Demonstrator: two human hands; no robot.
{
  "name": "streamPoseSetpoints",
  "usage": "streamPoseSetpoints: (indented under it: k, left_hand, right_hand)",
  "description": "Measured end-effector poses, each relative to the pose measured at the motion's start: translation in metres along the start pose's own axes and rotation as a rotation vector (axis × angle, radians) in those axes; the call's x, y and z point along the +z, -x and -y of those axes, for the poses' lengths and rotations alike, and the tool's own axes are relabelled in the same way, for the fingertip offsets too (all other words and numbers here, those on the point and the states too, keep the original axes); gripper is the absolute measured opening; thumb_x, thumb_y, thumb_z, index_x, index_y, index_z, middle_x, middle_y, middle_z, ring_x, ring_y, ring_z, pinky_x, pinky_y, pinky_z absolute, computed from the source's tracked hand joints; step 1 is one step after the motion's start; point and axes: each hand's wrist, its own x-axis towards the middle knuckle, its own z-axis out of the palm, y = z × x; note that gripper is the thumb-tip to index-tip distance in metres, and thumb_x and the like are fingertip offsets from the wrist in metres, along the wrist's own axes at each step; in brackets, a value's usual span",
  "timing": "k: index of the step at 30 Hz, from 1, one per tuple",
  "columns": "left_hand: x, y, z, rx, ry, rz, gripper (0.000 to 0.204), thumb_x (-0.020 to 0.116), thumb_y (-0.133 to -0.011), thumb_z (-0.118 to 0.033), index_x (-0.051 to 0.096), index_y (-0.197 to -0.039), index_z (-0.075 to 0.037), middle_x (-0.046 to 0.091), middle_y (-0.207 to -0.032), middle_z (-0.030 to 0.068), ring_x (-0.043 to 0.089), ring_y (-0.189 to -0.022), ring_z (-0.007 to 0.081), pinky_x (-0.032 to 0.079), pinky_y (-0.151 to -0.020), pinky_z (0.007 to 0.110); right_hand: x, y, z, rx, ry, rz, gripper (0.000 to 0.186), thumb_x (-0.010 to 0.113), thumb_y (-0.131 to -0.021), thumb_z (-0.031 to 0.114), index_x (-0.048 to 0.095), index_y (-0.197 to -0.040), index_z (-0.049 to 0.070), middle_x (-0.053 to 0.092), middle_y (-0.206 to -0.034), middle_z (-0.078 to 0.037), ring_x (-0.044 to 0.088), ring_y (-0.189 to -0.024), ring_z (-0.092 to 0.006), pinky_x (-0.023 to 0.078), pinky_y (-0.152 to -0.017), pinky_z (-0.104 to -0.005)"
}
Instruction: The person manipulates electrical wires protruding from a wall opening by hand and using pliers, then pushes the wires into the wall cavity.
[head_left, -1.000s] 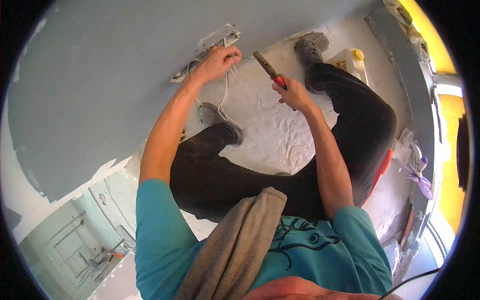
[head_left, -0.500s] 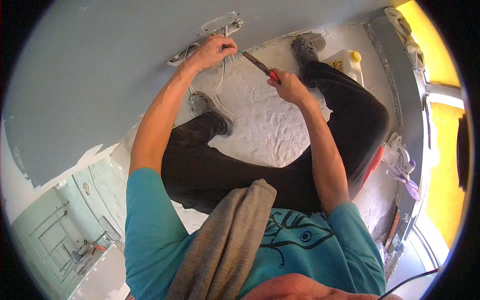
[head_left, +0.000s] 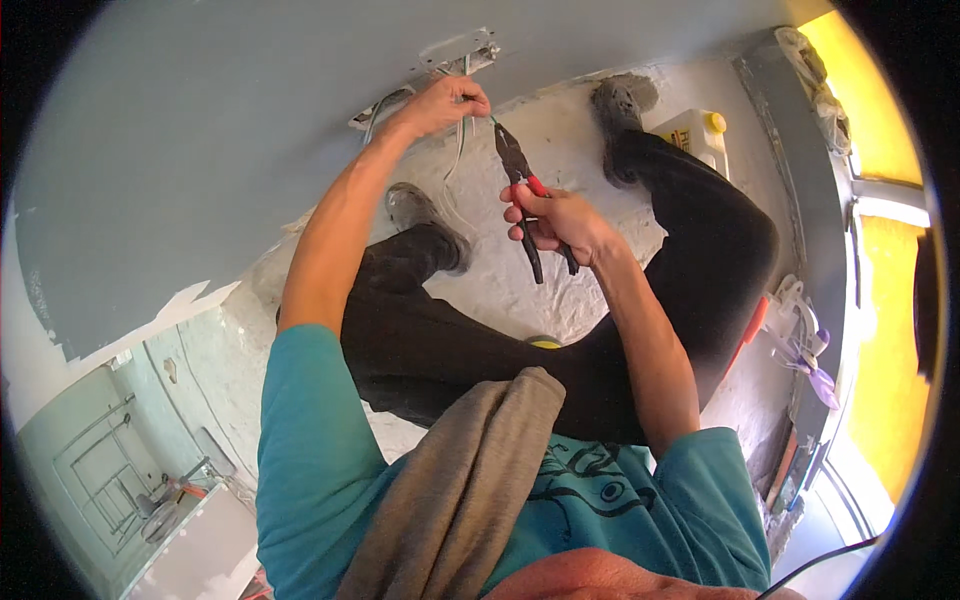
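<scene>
My left hand (head_left: 455, 103) is closed in a pinch at the foot of the grey wall, holding a thin green wire (head_left: 492, 119) whose end pokes out past the fingertips. Red-and-black pliers (head_left: 513, 158) are gripped around their handles by my right hand (head_left: 555, 222). Their jaws point up toward the wall, with the tip at the green wire's end; whether they bite on it is too small to tell. White wires (head_left: 457, 160) hang below my left hand. Behind it, wires come out of a wall opening (head_left: 484, 58), and a second opening (head_left: 380, 107) lies lower left.
My dusty shoes (head_left: 425, 215) rest on the rough whitish floor (head_left: 490, 290), legs spread. A white jug with a yellow cap (head_left: 702, 138) stands beyond my right knee. White-and-purple items (head_left: 805, 350) lie at the right. A yellow object (head_left: 543, 342) shows partly behind my trousers.
My right hand has turned the pliers more upright, so their broad side and both handles now show. My left hand stays pinched on the wire, and the view has shifted slightly.
</scene>
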Motion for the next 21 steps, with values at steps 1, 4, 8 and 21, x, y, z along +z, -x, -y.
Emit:
streamPoseSetpoints:
  k: [1,4,8,21]
  left_hand:
    - [0.001,-0.001,-0.001,-0.005,0.042,0.022,0.016,0.066,-0.091,-0.018,0.071,-0.091,-0.003,0.072,-0.091,0.0038,0.065,-0.091,0.0154,0.040,-0.108,0.036]
    - [0.008,0.000,0.007,-0.019,-0.008,-0.028,0.017,0.067,-0.091,-0.020,0.072,-0.090,-0.003,0.074,-0.096,0.0042,0.065,-0.107,0.0213,0.032,-0.115,0.039]
    - [0.005,0.000,0.008,-0.131,-0.006,0.033,0.018,0.067,-0.093,-0.022,0.071,-0.091,-0.004,0.074,-0.099,0.0050,0.053,-0.131,0.0310,0.030,-0.117,0.042]
    - [0.005,-0.002,0.000,-0.058,-0.024,0.040,0.021,0.068,-0.092,-0.027,0.072,-0.094,-0.007,0.071,-0.087,0.0040,0.046,-0.136,0.0328,0.023,-0.121,0.046]
  right_hand:
    - [-0.001,-0.001,-0.001,0.005,0.043,-0.034,0.027,0.051,-0.106,0.031,0.057,-0.115,0.007,0.058,-0.086,0.001,0.060,-0.072,-0.0100,0.034,-0.045,-0.0201]
    - [-0.003,-0.005,-0.004,0.009,0.198,-0.120,0.026,0.051,-0.106,0.030,0.057,-0.116,0.007,0.058,-0.087,0.000,0.060,-0.074,-0.0101,0.036,-0.046,-0.0210]
    - [-0.018,-0.014,-0.009,-0.019,0.492,-0.212,0.027,0.051,-0.106,0.028,0.058,-0.118,0.005,0.059,-0.088,-0.001,0.059,-0.076,-0.0108,0.041,-0.050,-0.0236]
    - [-0.044,-0.021,-0.019,-0.107,0.623,-0.252,0.024,0.056,-0.103,0.027,0.060,-0.109,0.005,0.060,-0.084,-0.001,0.059,-0.070,-0.0107,0.046,-0.055,-0.0274]
